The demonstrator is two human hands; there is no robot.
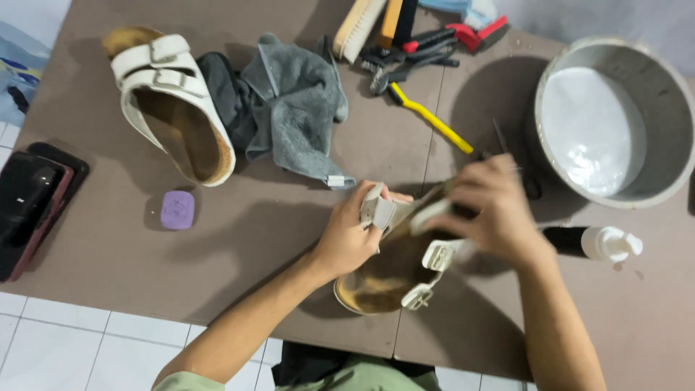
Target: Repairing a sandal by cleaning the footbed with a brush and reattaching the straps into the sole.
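A white two-strap sandal (394, 271) with a worn tan footbed lies on the brown table near its front edge. My left hand (352, 232) grips one of its open straps by the buckle end. My right hand (492, 213) is blurred over the sandal's far side, closed around a pale object that may be a brush handle; I cannot tell exactly what it is. The matching sandal (174, 101) rests sole-down at the far left, its straps buckled.
A grey towel (293, 101) lies beside the far sandal. Brushes (358, 25) and a yellow-handled tool (431, 119) lie at the back. A metal basin (655, 94) of water stands right, a pump bottle (597, 242) lies below it, a purple eraser block (177, 210) and phones (32, 199) left.
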